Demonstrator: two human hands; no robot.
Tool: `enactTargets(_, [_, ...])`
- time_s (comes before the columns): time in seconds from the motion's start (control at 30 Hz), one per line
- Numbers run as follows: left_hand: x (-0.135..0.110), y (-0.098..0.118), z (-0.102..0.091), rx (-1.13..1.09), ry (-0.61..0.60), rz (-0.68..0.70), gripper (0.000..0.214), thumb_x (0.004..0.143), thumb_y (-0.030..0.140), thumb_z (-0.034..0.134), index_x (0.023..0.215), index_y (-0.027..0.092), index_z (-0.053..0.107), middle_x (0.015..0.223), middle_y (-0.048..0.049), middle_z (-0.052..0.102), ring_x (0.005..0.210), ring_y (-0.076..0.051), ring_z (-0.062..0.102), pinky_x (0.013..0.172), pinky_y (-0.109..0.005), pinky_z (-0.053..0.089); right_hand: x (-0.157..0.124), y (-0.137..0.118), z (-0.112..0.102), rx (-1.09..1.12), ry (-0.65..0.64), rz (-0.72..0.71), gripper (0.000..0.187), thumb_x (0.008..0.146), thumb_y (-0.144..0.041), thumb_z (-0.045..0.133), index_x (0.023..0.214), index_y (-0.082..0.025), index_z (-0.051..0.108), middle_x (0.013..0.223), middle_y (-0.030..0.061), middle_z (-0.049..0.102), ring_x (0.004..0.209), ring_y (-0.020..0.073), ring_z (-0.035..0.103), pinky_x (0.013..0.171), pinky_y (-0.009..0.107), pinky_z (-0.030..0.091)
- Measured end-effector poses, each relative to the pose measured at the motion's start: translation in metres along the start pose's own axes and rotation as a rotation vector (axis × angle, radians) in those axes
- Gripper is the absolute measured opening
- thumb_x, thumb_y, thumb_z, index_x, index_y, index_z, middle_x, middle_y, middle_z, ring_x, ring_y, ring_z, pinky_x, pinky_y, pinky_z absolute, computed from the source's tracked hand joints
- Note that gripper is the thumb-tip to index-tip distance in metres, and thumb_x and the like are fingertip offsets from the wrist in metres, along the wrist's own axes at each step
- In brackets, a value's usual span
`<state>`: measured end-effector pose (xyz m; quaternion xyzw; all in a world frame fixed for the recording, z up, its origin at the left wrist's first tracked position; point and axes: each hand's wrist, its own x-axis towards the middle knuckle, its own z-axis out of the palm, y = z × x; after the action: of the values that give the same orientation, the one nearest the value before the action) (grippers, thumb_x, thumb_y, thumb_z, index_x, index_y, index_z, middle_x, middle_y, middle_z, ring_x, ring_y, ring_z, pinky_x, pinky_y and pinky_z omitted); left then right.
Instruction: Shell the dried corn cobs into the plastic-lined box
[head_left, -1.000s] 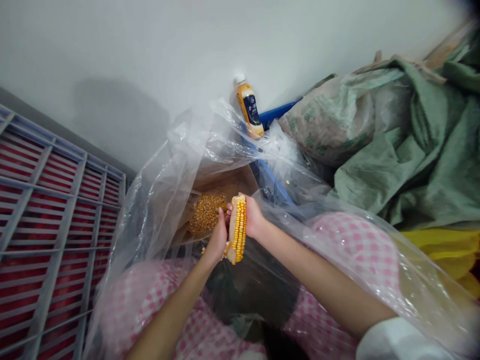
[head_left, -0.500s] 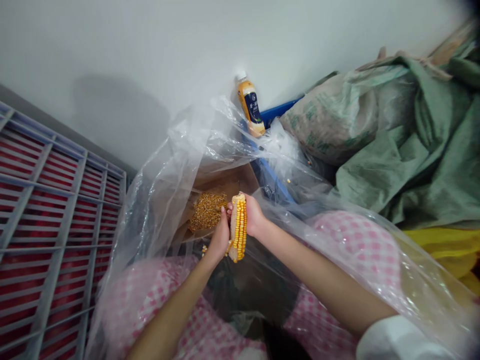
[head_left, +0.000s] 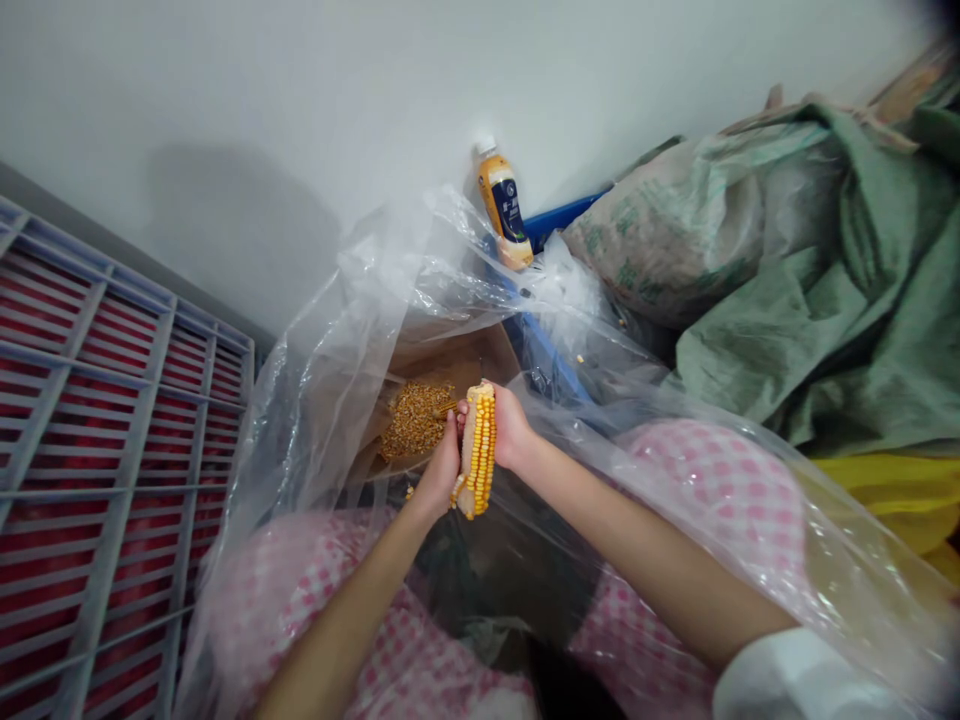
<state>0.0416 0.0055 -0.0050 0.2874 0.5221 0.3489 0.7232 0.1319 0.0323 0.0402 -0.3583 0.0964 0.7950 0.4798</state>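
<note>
A yellow corn cob (head_left: 478, 452), partly stripped of kernels, stands upright between both my hands. My right hand (head_left: 510, 428) is wrapped round its upper part. My left hand (head_left: 439, 470) presses against its left side, thumb on the kernels. Beyond the hands a heap of loose kernels (head_left: 415, 420) lies in a brown cardboard box (head_left: 469, 358). A clear plastic sheet (head_left: 330, 380) drapes over my pink checked lap and around the box.
An orange drink bottle (head_left: 505, 208) leans against the white wall on a blue crate (head_left: 559, 222). Green woven sacks (head_left: 787, 260) pile up at the right, a yellow one (head_left: 892, 490) below them. A grey and red slatted rack (head_left: 97, 440) stands at the left.
The hands and cob have barely shifted; the left thumb has slid a little along the cob. The view has drifted slightly.
</note>
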Motion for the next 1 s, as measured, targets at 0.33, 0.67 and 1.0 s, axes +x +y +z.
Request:
enactTargets(0.33, [-0.001, 0.022, -0.011, 0.125, -0.080, -0.171, 0.066, 0.077, 0.065, 0.023, 0.085, 0.016, 0.065, 0.077, -0.0077, 0.068, 0.077, -0.020, 0.062, 0.066, -0.028, 0.045, -0.004, -0.008, 0.001, 0.009, -0.005, -0.037, 0.032, 0.082, -0.032, 0.027, 0.055, -0.019, 0.040, 0.042, -0.0011, 0.045, 0.039, 0.0112, 0.043, 0.041, 0.022, 0.038])
enactTargets(0.67, [-0.034, 0.030, -0.003, 0.661, 0.105, 0.446, 0.052, 0.082, 0.054, 0.028, 0.083, 0.017, 0.065, 0.082, -0.0074, 0.065, 0.079, -0.020, 0.057, 0.071, -0.028, 0.039, -0.007, -0.020, 0.003, 0.196, 0.177, -0.265, 0.029, 0.081, -0.022, 0.024, 0.055, -0.019, 0.037, 0.042, -0.0021, 0.044, 0.039, 0.0089, 0.042, 0.044, 0.019, 0.037])
enactTargets(1.0, [-0.024, 0.032, -0.011, 0.669, 0.194, 0.428, 0.064, 0.083, 0.056, 0.017, 0.054, 0.018, 0.060, 0.047, -0.0034, 0.054, 0.048, -0.014, 0.049, 0.053, -0.025, 0.033, -0.009, -0.008, 0.000, 0.146, 0.056, -0.123, 0.027, 0.079, -0.022, 0.023, 0.054, -0.019, 0.033, 0.041, -0.0016, 0.042, 0.037, 0.0089, 0.039, 0.041, 0.018, 0.033])
